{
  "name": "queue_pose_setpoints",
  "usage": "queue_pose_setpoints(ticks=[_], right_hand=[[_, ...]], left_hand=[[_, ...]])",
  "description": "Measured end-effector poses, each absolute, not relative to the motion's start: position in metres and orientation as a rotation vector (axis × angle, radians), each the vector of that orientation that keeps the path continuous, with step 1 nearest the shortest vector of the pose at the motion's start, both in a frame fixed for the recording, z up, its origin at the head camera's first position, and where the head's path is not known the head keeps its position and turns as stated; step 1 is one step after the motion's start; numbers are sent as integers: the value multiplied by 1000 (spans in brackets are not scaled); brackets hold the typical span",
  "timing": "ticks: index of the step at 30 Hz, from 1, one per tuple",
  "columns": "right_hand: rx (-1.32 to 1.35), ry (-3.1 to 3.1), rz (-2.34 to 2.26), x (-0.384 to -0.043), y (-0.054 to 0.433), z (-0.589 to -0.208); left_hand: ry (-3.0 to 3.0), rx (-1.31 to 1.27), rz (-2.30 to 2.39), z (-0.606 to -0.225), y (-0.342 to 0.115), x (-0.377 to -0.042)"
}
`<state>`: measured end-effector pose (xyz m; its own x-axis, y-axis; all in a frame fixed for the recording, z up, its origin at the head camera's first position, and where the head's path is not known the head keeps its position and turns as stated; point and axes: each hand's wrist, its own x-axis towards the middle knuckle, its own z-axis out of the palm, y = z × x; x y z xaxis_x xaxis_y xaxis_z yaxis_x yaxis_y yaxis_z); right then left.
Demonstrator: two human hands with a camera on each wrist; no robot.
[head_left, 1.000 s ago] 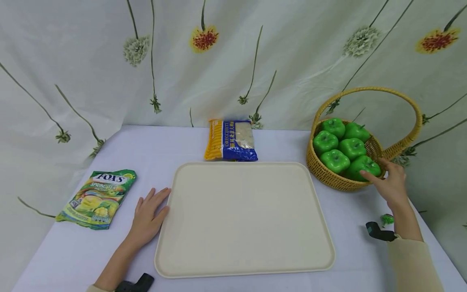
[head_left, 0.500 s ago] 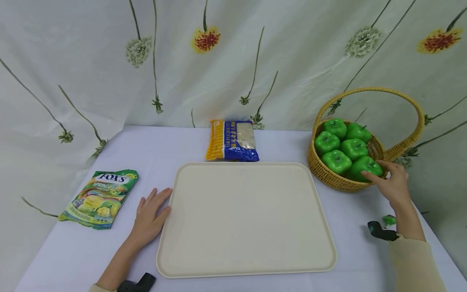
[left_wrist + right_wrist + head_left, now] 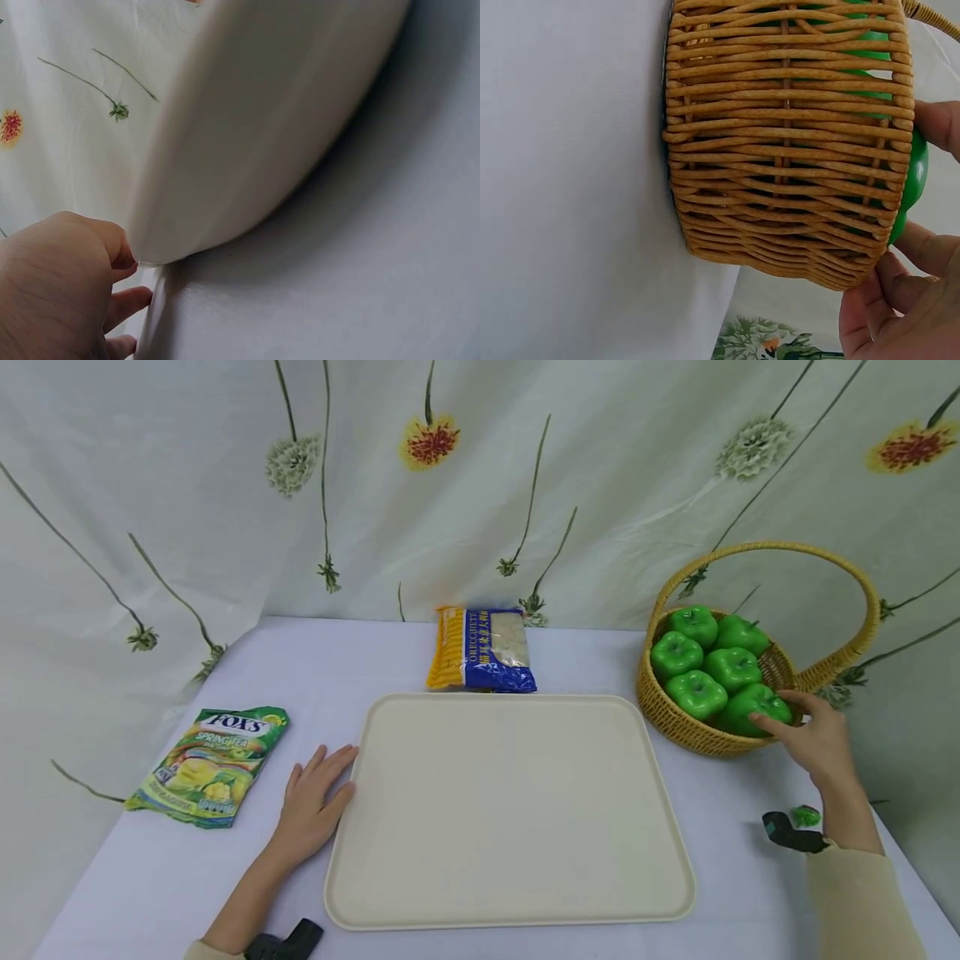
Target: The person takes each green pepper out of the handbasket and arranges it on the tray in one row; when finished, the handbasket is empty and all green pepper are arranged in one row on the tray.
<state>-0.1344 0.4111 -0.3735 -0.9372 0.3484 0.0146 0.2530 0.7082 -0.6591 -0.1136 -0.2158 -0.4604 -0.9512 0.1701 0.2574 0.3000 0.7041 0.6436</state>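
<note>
My left hand point(image 3: 312, 802) rests on the table at the left edge of a cream rectangular tray point(image 3: 517, 810). Its fingers lie fairly straight, with fingertips and thumb against the tray's rim point(image 3: 225, 150). At the far right, my right hand point(image 3: 821, 739) reaches over the near rim of a wicker basket point(image 3: 686, 735). Thumb and fingers sit on either side of a green bell pepper point(image 3: 752, 710), pinching it while it lies in the basket. In the right wrist view, the pepper point(image 3: 915, 176) bulges above the woven rim between thumb and fingers. Several more green peppers fill the basket.
A green FOX'S candy bag point(image 3: 213, 767) lies left of the left hand. Behind the tray is a blue and yellow pasta bag point(image 3: 483, 650). A small green object point(image 3: 806, 816) lies beside the right wrist. The basket's tall handle point(image 3: 780, 547) arches up, near the flowered cloth backdrop point(image 3: 600, 468).
The whole head view has shifted slightly, so everything appears a little further right. Both hands keep their places at the tray and the pepper.
</note>
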Motion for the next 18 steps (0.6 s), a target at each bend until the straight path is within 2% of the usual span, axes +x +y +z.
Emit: queue_pose_setpoints(ticks=[10, 18], right_hand=[[-366, -2875, 857, -135, 415, -373], [-367, -2868, 847, -136, 413, -373]], left_hand=[[-2733, -380, -1065, -458, -214, -114], [-2737, -379, -1051, -459, -214, -113]])
